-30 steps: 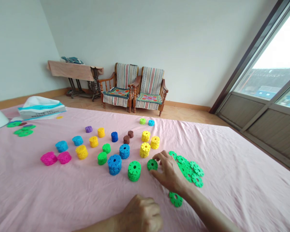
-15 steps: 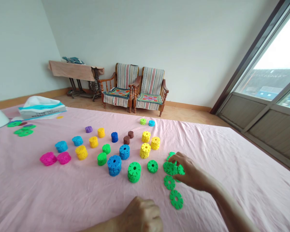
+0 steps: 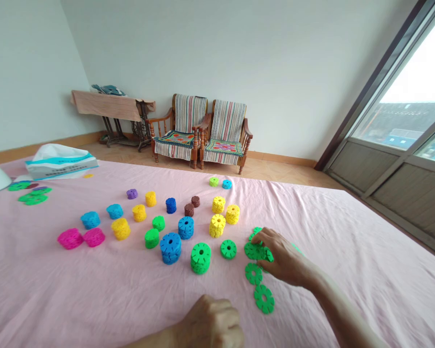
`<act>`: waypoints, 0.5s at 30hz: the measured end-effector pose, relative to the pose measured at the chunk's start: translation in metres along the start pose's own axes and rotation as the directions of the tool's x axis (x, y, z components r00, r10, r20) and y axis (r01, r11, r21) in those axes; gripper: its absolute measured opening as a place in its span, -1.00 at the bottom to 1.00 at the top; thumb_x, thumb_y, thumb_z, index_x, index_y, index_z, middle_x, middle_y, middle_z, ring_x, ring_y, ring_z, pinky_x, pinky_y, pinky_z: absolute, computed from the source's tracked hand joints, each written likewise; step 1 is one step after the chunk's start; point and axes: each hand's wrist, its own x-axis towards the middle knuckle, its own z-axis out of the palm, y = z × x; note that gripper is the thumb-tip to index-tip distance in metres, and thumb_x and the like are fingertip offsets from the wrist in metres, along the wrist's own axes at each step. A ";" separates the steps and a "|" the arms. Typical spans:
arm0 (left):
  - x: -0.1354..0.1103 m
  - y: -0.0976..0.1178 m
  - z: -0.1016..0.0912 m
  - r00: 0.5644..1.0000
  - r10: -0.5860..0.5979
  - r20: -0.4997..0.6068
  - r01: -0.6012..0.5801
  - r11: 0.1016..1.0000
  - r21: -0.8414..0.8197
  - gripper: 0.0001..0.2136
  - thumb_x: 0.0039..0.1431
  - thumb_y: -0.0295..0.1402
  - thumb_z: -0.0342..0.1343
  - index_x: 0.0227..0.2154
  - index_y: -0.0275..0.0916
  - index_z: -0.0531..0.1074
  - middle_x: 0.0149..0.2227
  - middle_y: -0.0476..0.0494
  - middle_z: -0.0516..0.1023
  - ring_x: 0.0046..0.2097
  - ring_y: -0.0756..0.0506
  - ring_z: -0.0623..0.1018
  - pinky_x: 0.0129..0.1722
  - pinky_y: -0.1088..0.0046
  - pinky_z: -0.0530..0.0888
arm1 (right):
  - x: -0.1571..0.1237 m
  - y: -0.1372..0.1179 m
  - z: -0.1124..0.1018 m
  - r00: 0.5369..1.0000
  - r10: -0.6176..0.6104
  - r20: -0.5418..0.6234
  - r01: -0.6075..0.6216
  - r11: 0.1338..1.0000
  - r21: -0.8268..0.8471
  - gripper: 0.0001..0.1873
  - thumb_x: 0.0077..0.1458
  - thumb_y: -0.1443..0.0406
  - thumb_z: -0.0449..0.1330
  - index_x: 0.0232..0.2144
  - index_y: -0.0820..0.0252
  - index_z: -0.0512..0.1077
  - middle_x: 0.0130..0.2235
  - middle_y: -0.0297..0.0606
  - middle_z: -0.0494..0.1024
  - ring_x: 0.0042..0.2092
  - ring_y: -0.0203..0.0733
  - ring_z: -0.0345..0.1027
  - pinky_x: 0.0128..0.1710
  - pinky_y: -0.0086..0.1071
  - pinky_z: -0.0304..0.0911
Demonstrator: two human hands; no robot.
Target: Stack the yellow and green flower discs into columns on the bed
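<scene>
Head view: at 6 o'clock, the left hand [image 3: 213, 321] is being held closed in a fist, nothing showing in it. Farther off, at its 2 o'clock, the right hand [image 3: 284, 256] is being held curved over loose green discs [image 3: 253, 250], thumb parted from fingers; whether one is being pinched cannot be told. More are lying at its 7 and 8 o'clock on the pink cloth [image 3: 391, 290]. Because the discs are overlapping, neighbours could be dragged along by a lift. At its 9 o'clock the short green stack [image 3: 224, 252] is standing in the way of the tall green stack [image 3: 200, 263]; it could be toppled by a low leftward sweep. Yellow stacks [image 3: 217, 227] are standing at 10 o'clock, a tissue packet [image 3: 61, 166] is lying far beyond, and chairs [image 3: 224, 123] are being seen at 11.
</scene>
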 end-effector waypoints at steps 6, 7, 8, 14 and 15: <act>0.000 0.001 0.001 0.999 -0.014 -0.031 0.014 1.000 0.002 -0.63 -0.07 -0.38 0.34 -0.64 -0.24 0.18 -0.59 0.11 0.27 -0.54 0.02 0.29 -0.64 0.38 0.05 | 0.009 -0.015 0.001 0.991 0.054 -0.120 -0.029 0.979 0.204 -0.70 -0.03 0.40 0.22 -0.20 0.12 0.33 -0.21 -0.30 0.39 -0.19 -0.21 0.31 -0.18 -0.31 0.25; 0.000 0.001 0.001 0.999 -0.014 -0.029 0.015 1.000 0.002 -0.63 -0.07 -0.38 0.34 -0.64 -0.24 0.18 -0.59 0.11 0.27 -0.54 0.02 0.29 -0.64 0.38 0.04 | 0.012 -0.020 0.004 0.986 0.070 -0.152 -0.032 0.971 0.237 -0.70 -0.02 0.39 0.23 -0.19 0.12 0.33 -0.21 -0.30 0.39 -0.19 -0.22 0.32 -0.17 -0.31 0.25; 0.000 0.001 0.001 1.000 -0.016 -0.026 0.016 1.000 0.002 -0.63 -0.06 -0.39 0.34 -0.64 -0.24 0.18 -0.59 0.11 0.27 -0.54 0.02 0.29 -0.64 0.38 0.04 | 0.014 -0.025 0.007 0.980 0.087 -0.182 -0.037 0.965 0.261 -0.70 -0.02 0.38 0.24 -0.19 0.12 0.33 -0.21 -0.31 0.39 -0.18 -0.21 0.32 -0.16 -0.30 0.25; 0.000 0.000 0.002 1.000 -0.019 0.001 0.019 1.000 0.002 -0.63 -0.03 -0.35 0.33 -0.65 -0.24 0.18 -0.59 0.11 0.28 -0.54 0.02 0.29 -0.63 0.38 0.07 | 0.028 -0.050 0.030 0.962 0.137 -0.238 -0.057 0.948 0.313 -0.67 -0.10 0.43 0.26 -0.22 0.11 0.37 -0.25 -0.32 0.40 -0.24 -0.22 0.31 -0.27 -0.33 0.25; 0.000 0.001 0.002 1.000 -0.020 0.009 0.020 1.000 0.005 -0.63 -0.02 -0.35 0.33 -0.65 -0.24 0.19 -0.60 0.11 0.28 -0.54 0.02 0.29 -0.63 0.38 0.07 | 0.030 -0.051 0.033 0.961 0.136 -0.241 -0.054 0.947 0.316 -0.66 -0.11 0.44 0.27 -0.23 0.11 0.38 -0.25 -0.32 0.40 -0.24 -0.22 0.31 -0.28 -0.33 0.25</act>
